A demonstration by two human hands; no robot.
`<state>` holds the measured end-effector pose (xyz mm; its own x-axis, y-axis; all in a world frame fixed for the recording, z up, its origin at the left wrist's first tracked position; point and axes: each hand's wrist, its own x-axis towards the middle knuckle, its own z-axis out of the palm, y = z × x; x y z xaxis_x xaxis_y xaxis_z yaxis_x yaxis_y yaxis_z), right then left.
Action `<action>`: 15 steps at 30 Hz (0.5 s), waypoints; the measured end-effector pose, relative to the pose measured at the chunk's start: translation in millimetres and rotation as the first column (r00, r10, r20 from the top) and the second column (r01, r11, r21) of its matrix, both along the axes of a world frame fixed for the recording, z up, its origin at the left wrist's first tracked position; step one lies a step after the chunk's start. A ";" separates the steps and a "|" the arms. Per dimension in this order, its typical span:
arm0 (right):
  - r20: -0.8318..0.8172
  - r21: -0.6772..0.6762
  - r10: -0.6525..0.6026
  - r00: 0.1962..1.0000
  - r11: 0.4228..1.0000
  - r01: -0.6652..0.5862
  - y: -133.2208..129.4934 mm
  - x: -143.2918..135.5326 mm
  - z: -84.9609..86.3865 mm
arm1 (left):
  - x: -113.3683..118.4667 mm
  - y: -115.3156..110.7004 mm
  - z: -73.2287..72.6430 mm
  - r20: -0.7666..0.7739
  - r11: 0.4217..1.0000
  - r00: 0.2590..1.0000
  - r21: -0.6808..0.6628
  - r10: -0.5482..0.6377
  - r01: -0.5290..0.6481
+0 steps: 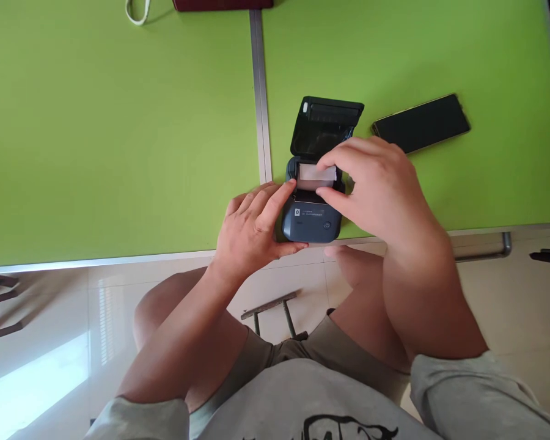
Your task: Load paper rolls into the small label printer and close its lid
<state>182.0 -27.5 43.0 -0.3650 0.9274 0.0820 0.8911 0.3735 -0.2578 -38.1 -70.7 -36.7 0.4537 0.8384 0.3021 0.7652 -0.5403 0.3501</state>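
Observation:
A small dark label printer lies at the front edge of the green table, its black lid swung up and back. Inside its compartment sits a white paper roll. My left hand grips the printer's left side, thumb at the near edge and a finger at the compartment's rim. From the right, my right hand reaches over the compartment, thumb and index finger pinching the roll at its near and far sides. The remaining right fingers are curled behind and partly hidden.
To the right of the lid a black smartphone lies on the green table. A metal strip runs between the table's two halves. At the far edge are a dark red object and a white strap.

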 end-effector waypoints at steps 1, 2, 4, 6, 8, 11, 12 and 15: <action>0.008 -0.022 -0.002 1.000 1.000 0.002 2.6 -0.3 -2.0 | 0.0 0.0 0.1 0.001 1.000 1.000 -0.003 0.000 0.000; 0.016 -0.038 -0.012 1.000 0.999 0.013 4.8 -0.8 -3.2 | 0.1 0.1 -0.1 0.001 1.000 1.000 -0.009 0.001 -0.001; 0.029 -0.048 -0.042 0.999 0.998 0.043 7.3 -2.1 -2.3 | 0.2 0.2 -0.9 -0.002 1.000 1.000 -0.018 0.005 -0.005; 0.031 -0.056 -0.030 0.999 0.998 0.032 6.4 -3.2 3.1 | 0.1 0.3 -2.2 -0.001 1.000 1.000 -0.017 0.007 -0.007; 0.018 -0.080 0.025 1.000 0.996 -0.024 2.0 -4.0 11.3 | -0.2 0.2 -3.0 0.002 1.000 1.000 -0.010 0.010 -0.010; -0.018 -0.156 0.107 0.994 0.982 -0.109 -8.1 -3.8 22.1 | -1.3 -0.5 -2.0 -0.015 1.000 1.000 -0.019 -0.008 0.007; -0.033 -0.186 0.128 0.991 0.974 -0.131 -11.3 -3.3 24.3 | -1.7 -0.8 -1.0 -0.027 0.999 0.999 -0.026 -0.020 0.019; -0.110 -0.250 0.162 0.981 0.950 -0.185 -15.7 -0.4 27.1 | -3.0 -1.7 2.4 -0.061 0.998 0.997 -0.044 -0.052 0.049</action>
